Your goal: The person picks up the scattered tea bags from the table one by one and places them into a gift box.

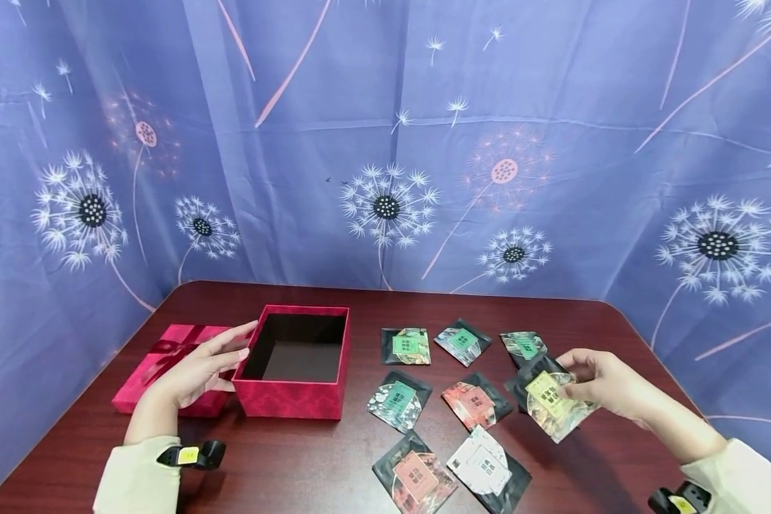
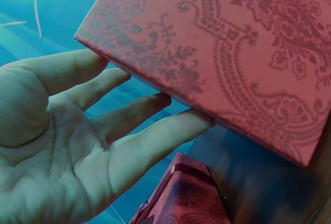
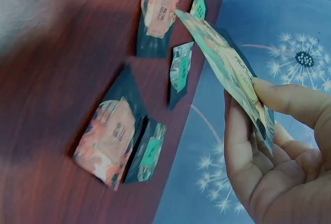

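Apparent step: lifting. Right hand (image 1: 607,382) pinches the yellow-labelled packet (image 1: 542,401) (lower right of frame); left hand (image 1: 199,371), fingers extended, touches the red box (image 1: 289,400), lower left. Next move likely requires carrying leftward.

Cream sleeves (image 1: 138,478); black wrist cameras (image 1: 213,454), yellow labels (image 1: 188,455).

You see a reddish-brown table (image 1: 283,464). Behind the table and along its sides hangs blue dandelion-print cloth (image 1: 321,150).
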Available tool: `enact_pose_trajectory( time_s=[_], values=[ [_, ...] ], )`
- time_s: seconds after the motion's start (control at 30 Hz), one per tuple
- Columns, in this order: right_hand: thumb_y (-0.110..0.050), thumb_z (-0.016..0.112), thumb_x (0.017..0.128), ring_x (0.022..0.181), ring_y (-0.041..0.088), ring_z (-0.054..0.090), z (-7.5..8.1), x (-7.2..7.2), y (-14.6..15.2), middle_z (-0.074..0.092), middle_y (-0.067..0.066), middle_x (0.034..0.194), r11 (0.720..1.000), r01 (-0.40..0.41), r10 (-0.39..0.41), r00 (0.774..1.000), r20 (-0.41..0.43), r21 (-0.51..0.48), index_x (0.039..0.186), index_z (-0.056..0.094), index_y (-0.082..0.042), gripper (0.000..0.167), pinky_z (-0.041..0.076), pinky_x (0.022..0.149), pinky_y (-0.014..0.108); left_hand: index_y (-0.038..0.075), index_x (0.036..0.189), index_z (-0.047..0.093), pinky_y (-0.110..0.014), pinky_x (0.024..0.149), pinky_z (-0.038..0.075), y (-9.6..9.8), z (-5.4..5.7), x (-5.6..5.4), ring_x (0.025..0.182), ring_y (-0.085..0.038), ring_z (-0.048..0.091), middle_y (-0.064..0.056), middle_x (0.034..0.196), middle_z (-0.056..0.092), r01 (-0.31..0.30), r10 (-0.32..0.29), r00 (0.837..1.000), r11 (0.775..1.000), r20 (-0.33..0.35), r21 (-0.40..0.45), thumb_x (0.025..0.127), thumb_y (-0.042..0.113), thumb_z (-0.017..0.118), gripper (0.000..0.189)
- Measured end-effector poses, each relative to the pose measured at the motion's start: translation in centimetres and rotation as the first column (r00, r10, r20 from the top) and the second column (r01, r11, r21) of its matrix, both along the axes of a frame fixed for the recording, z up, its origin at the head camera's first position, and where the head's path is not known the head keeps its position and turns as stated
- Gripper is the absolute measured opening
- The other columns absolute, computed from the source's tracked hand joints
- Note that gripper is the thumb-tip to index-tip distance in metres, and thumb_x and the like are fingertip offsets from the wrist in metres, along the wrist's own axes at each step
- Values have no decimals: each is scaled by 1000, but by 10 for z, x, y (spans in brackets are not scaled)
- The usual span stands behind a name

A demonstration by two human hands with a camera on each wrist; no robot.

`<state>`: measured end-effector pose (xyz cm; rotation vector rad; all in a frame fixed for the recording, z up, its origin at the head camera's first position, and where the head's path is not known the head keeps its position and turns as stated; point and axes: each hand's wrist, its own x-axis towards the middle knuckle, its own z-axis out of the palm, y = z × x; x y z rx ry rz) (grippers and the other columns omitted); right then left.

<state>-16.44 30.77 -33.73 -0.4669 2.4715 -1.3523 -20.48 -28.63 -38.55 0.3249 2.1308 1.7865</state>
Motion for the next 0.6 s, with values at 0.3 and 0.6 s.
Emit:
enact_pose_trajectory(
  time_s=[0.3,0.6],
  values=[
    [2,63,84,72,4,63,23,-12,-26,68,19,95,998,7,-5,1000,-29,62,113,49,17,37,55,60,29,9,152,14,-55,87,51,2,2,-2,133,-51,30,-31,150,19,-12,12,1000,999,3,-35,98,21,50,66],
    [-3,66,84,74,10,64,45,-34,-58,68,13,96,997,14,-14,1000,0,69,116,52,11,38,55,62,31,11,152,14,-56,89,50,0,2,-1,136,-54,20,-29,152,14,-33,34,999,998,22,-51,97,21,51,66]
  ],
)
